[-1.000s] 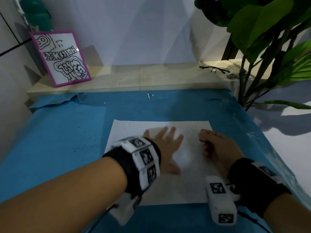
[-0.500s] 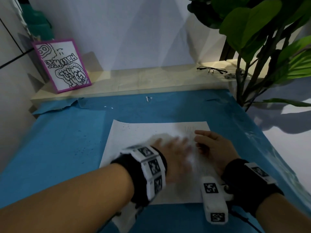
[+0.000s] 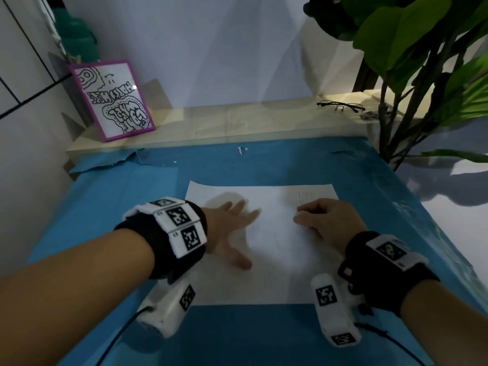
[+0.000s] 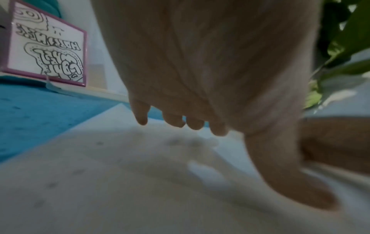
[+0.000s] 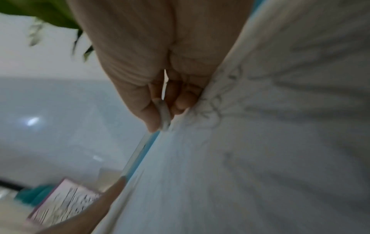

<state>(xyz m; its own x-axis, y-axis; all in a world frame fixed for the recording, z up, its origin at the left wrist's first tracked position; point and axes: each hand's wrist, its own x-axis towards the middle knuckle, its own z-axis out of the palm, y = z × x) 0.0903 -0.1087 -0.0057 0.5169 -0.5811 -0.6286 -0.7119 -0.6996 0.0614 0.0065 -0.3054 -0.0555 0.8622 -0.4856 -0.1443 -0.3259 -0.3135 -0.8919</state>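
**Framed picture** point(image 3: 113, 100), standing on the shelf point(image 3: 237, 122): two rows of black outlined bubble lettering. They appear upside down from the head view, and the letters cannot be read with certainty.

**Left wristband** point(image 3: 179, 216) and **right wristband** point(image 3: 389, 249): square black-and-white coded markers. The tiny printed characters beside those on the left wristband are too small to read.

**Sheet of paper** point(image 3: 277, 233): faint pencil strokes near its far right corner, not legible as words.

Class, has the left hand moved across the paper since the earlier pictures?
Yes. The left hand has slid left over the paper, toward its left edge.
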